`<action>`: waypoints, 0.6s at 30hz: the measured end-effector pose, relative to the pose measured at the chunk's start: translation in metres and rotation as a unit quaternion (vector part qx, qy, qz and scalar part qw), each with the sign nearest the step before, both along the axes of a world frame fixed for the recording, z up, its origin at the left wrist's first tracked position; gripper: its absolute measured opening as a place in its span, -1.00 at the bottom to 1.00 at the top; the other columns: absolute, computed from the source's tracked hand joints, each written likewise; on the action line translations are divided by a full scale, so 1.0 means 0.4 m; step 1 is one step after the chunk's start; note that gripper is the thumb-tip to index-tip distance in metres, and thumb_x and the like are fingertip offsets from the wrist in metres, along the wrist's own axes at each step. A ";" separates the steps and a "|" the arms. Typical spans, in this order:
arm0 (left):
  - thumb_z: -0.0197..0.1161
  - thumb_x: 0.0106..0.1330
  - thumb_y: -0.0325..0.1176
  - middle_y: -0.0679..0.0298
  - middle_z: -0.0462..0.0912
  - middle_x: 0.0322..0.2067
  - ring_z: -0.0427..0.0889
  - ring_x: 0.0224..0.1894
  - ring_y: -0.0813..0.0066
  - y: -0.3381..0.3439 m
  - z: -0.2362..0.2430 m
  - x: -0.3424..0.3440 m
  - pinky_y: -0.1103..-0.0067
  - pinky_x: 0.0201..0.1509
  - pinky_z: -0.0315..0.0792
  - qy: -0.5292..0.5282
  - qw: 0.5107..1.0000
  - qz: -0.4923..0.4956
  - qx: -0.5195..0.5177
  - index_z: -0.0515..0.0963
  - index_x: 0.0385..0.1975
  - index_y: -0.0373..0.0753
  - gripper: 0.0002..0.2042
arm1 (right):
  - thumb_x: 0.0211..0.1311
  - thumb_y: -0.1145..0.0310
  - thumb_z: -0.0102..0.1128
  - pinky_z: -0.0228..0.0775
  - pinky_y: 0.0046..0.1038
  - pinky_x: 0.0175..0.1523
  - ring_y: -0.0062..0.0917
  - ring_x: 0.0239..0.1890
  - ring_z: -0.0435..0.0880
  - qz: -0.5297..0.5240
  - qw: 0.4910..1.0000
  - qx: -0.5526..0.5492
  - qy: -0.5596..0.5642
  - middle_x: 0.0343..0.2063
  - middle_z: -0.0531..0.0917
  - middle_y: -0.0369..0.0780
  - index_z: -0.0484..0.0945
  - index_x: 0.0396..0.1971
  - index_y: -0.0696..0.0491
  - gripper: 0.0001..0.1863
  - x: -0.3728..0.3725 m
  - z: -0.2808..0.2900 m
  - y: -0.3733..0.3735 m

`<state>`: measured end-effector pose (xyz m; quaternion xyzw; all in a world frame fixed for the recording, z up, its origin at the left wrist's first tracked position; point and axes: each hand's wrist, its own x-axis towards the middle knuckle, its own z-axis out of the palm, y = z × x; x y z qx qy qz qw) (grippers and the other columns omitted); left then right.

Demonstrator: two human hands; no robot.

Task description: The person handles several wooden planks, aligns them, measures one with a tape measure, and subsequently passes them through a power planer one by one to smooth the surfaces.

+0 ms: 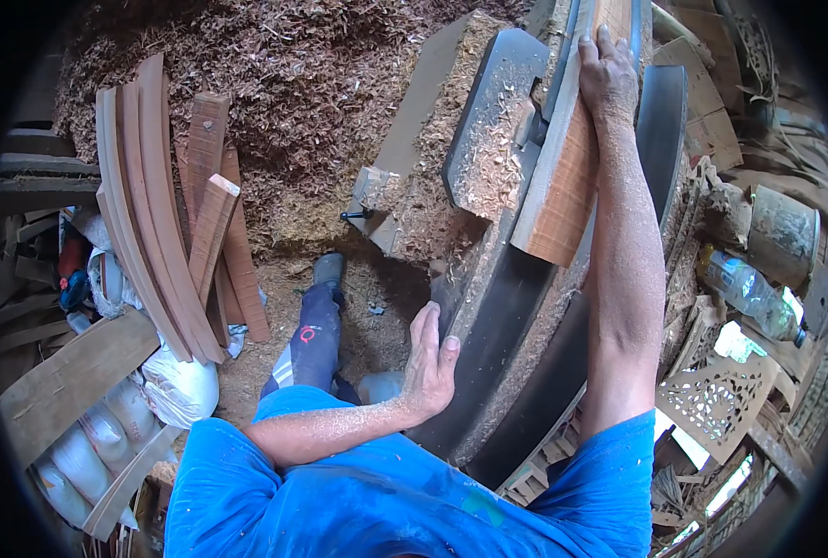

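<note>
A reddish-brown wooden board (555, 206) lies lengthwise on a jointer planer (500, 307) with a long dark metal bed. My right hand (609, 79) is stretched far forward and holds the board from above near its far part, its fingers bent over the wood. Sawdust coats that forearm. Lower down, my left hand (428, 367) is beside the near end of the planer bed, fingers extended and thumb apart, with nothing in it. Whether its fingertips touch the machine's edge I cannot tell. Shavings cover a dark metal plate (498, 121) to the left of the board.
A big heap of wood shavings (247, 93) fills the far left. Several curved wooden pieces (144, 205) lean together at the left, near white sacks (181, 381). To the right are a plastic bottle (749, 293), a bucket (784, 232) and a fretwork panel (721, 400).
</note>
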<state>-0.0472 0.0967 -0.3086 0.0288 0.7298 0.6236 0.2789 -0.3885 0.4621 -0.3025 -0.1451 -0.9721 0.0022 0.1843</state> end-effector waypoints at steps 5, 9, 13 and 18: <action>-0.21 0.62 -0.19 -0.28 0.10 0.36 0.15 0.41 -0.18 0.000 0.003 0.001 0.20 0.49 0.04 0.020 1.000 -0.008 -0.014 0.02 0.39 -0.55 -0.44 | 0.42 -0.10 -0.12 0.18 -0.18 0.42 0.02 0.35 0.36 0.016 0.999 0.028 -0.003 0.23 0.46 0.16 0.44 0.31 0.06 -0.34 -0.026 -0.015 0.047; -0.20 0.62 -0.19 -0.28 0.10 0.36 0.15 0.41 -0.18 0.000 0.004 -0.001 0.20 0.49 0.04 0.019 1.000 -0.005 -0.014 0.01 0.40 -0.55 -0.43 | 0.43 -0.08 -0.11 0.17 -0.19 0.43 0.03 0.36 0.35 0.063 0.996 0.056 0.011 0.23 0.50 0.07 0.44 0.29 0.10 -0.35 -0.054 -0.030 0.070; -0.17 0.60 -0.14 -0.29 0.07 0.37 0.13 0.42 -0.20 0.001 0.003 -0.002 0.19 0.50 0.02 0.005 1.000 -0.007 -0.003 0.00 0.39 -0.56 -0.40 | 0.44 0.04 -0.07 0.26 -0.19 0.39 0.00 0.34 0.39 0.065 0.994 0.084 0.017 0.22 0.52 0.05 0.49 0.24 0.04 -0.47 -0.086 -0.043 0.106; -0.13 0.59 -0.12 -0.30 0.05 0.36 0.11 0.42 -0.22 0.000 0.006 -0.006 0.20 0.51 0.00 0.005 1.000 -0.008 0.006 0.00 0.39 -0.57 -0.37 | 0.41 0.27 0.00 0.48 -0.17 0.23 -0.06 0.19 0.56 0.162 0.932 0.325 -0.003 0.20 0.56 -0.01 0.57 0.07 -0.10 -0.69 -0.105 -0.031 0.161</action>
